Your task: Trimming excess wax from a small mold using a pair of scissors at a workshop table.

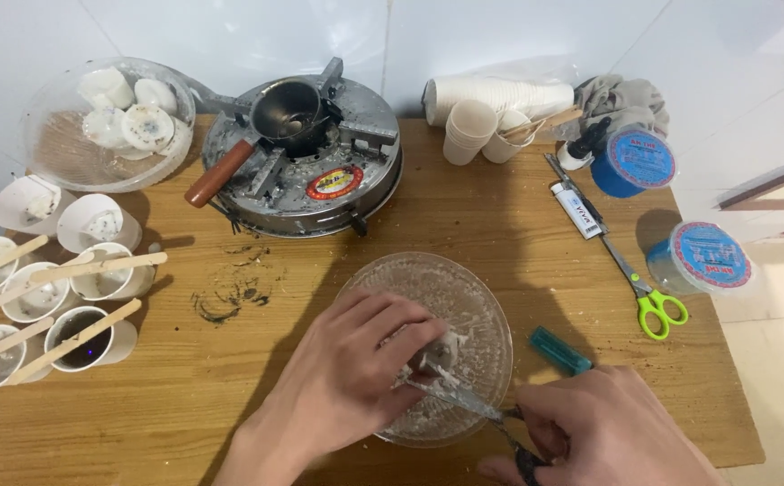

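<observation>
My left hand (356, 369) rests inside a clear plastic bowl (477, 310) near the table's front edge and pinches a small white waxy lump (450, 346). My right hand (599, 432) grips the dark handles of scissors (459, 398), whose metal blades reach left under the lump. White shavings lie scattered on the bowl's bottom.
A round metal burner (320, 175) with a small wooden-handled pot (284, 112) stands at the back. Paper cups with wooden sticks (59, 301) fill the left edge. A clear bowl of white pieces (108, 121), stacked cups (491, 112), green-handled scissors (630, 270), a teal lighter (558, 349) and two blue-lidded tubs (702, 256) lie around.
</observation>
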